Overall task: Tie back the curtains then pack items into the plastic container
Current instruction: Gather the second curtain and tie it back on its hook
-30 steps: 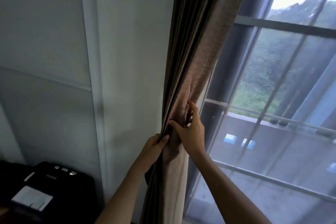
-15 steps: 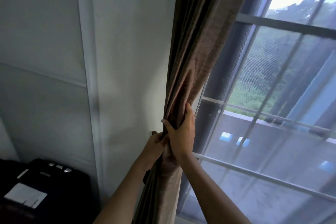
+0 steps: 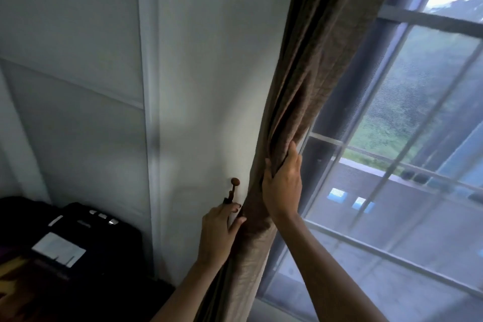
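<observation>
curtain (image 3: 308, 91): bunched at 12–1 o'clock, against the wall
right hand (image 3: 283, 185): wrapped round the gathered folds
left hand (image 3: 222, 230): off the curtain since 0.5 s ago — fingers now at the hook (image 3: 233, 189), 9 o'clock; what they pinch, cannot tell
meaning: tie-back next; packing not begun

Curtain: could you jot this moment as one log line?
step: tying back | curtain: bunched beside window | right hand: grips curtain folds | left hand: at wall hook | tie: not visible
</observation>
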